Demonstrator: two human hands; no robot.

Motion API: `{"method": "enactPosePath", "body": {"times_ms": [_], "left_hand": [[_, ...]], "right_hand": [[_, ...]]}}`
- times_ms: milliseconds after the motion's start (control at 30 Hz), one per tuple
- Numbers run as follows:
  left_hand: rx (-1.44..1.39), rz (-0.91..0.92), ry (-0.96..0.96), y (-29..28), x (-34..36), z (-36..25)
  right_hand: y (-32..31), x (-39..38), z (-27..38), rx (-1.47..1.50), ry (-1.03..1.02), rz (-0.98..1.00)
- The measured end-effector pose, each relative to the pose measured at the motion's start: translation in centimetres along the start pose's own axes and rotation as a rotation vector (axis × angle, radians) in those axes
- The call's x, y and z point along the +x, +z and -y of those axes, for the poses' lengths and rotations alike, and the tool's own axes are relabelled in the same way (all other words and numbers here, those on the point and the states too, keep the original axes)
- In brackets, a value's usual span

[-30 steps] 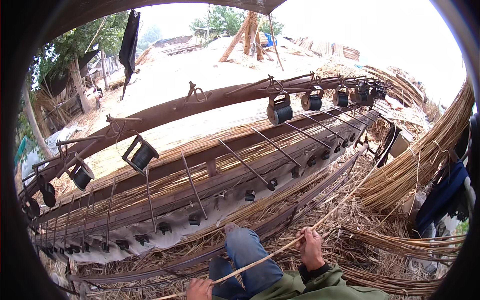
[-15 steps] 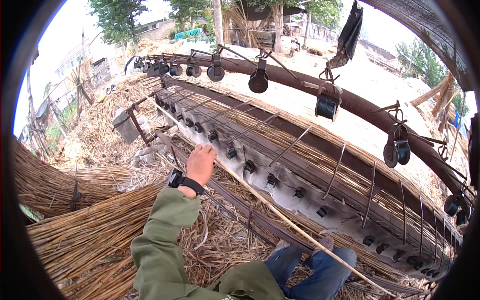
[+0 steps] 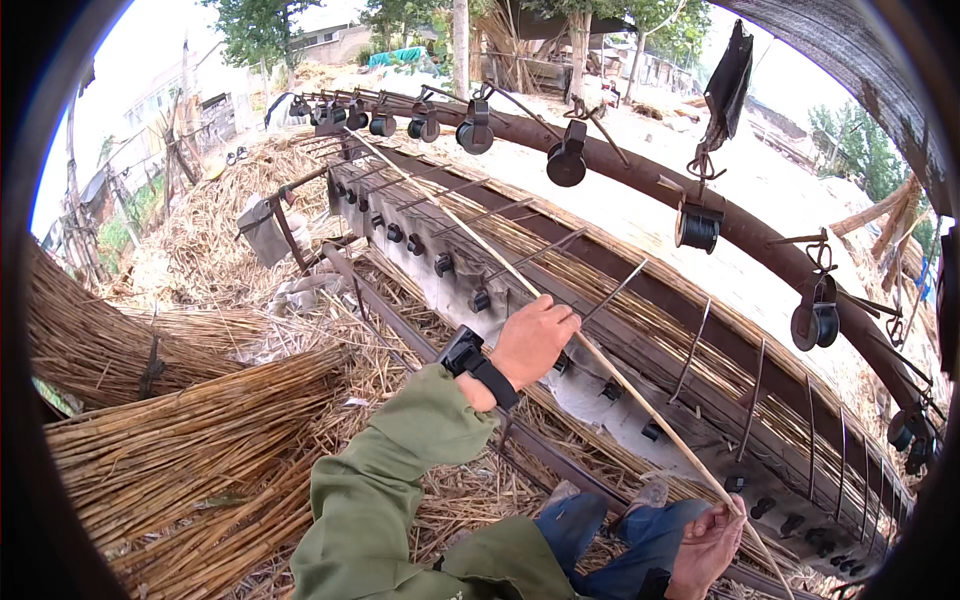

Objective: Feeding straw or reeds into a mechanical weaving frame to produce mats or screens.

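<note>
My left hand (image 3: 532, 340), below a sleeve with a black watch at the wrist, closes on a long pale reed (image 3: 650, 409) that slants from the far end of the metal frame toward my lower right. Farther down the same reed, my right hand (image 3: 708, 545) pinches it. The reed lies over upright metal rods (image 3: 697, 340) and a row of small black fittings (image 3: 443, 263) along the frame's near side. Above, dark spools of wire (image 3: 697, 228) hang from a curved brown pipe (image 3: 750, 220).
Large bundles of reeds (image 3: 180, 460) lie at my left, with loose straw (image 3: 230, 230) beyond. A low metal rail (image 3: 370, 300) runs between me and the frame. My legs (image 3: 630, 550) are bent below it. Layered reeds (image 3: 520, 225) lie inside the frame; trees stand behind.
The view has swung leftward along the frame. In the last half second my left hand moved right and the reed rose onto the rods; my right hand came back into view.
</note>
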State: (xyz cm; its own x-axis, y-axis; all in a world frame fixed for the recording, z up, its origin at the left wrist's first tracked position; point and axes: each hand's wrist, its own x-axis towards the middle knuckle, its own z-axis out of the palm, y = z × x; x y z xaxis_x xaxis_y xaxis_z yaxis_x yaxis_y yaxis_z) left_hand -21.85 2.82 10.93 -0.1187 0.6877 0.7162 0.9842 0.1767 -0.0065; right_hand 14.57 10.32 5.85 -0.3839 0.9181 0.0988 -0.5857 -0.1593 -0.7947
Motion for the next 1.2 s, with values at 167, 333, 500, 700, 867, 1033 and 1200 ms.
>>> {"method": "enactPosePath", "body": {"times_ms": [167,333,500,700,867,1033,1200], "left_hand": [[0.061,0.0,-0.054,-1.7,-0.6,1.2],[-0.207,0.073,0.219,-1.4,0.2,-8.0],[-0.388,0.177,0.311,-3.0,2.5,-11.1],[-0.345,0.035,0.196,0.7,7.9,-10.8],[-0.361,0.043,0.242,12.2,13.3,-10.6],[-0.255,0.097,0.127,19.4,14.7,-9.3],[-0.217,0.134,0.081,20.1,15.1,-10.2]], "right_hand": [[-2.2,0.0,-0.2,-0.097,-0.094,-0.113],[1.6,0.8,-1.1,-0.077,-0.144,-0.094],[-0.8,0.7,0.7,-0.156,-0.144,0.092],[-5.8,-1.1,0.9,-0.373,0.089,0.185],[-10.5,-7.4,1.8,-0.488,0.067,0.041],[-12.8,-10.8,1.1,-0.729,-0.01,-0.012],[-13.5,-10.2,-0.7,-0.841,0.018,0.058]]}}
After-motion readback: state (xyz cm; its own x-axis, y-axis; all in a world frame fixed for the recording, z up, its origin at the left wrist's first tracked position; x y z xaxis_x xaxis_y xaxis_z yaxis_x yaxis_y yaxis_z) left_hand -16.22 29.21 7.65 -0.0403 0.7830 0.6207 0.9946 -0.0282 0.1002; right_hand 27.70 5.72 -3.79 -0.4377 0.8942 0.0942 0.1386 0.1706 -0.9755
